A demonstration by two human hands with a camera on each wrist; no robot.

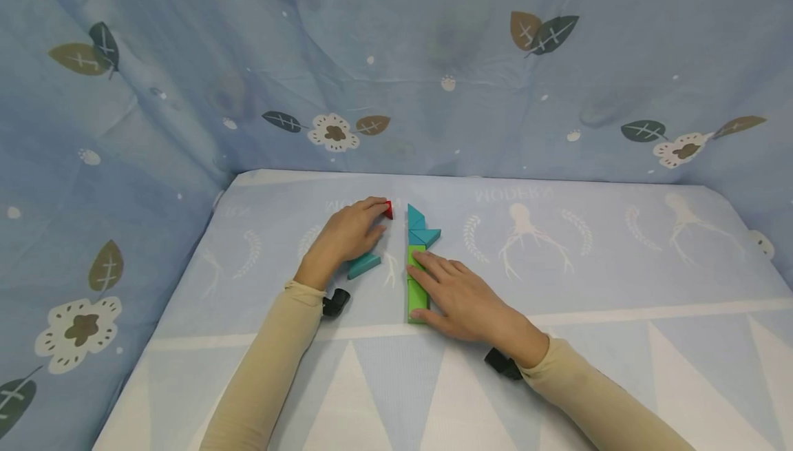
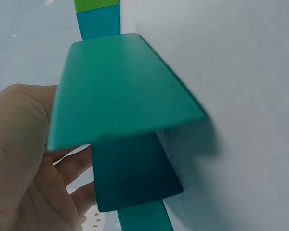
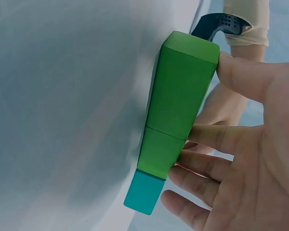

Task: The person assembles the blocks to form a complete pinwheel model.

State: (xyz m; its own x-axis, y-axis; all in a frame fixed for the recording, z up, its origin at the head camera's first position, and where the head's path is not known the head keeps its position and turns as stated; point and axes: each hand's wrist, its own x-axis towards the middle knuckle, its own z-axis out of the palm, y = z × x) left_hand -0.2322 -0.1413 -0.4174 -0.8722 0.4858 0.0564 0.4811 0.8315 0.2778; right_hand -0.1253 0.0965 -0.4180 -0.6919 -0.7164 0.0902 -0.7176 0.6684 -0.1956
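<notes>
Touching a red block (image 1: 389, 211) with the left hand (image 1: 349, 232) at its fingertips, impossible to tell whether pinching; resting the right hand (image 1: 467, 296), fingers outstretched, against green blocks (image 1: 418, 297) lined up with teal pieces (image 1: 415, 219) on the desk (image 1: 610, 286).

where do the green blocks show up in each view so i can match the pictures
Head: below centre and slightly right, the two green blocks lie end to end, partly covered by the right hand.
Left wrist: only a green end, cut off by the top edge, left of centre.
Right wrist: both green blocks, slanting through the middle.
Shared landmark: the blue-teal piece touching the green row's end.
</notes>
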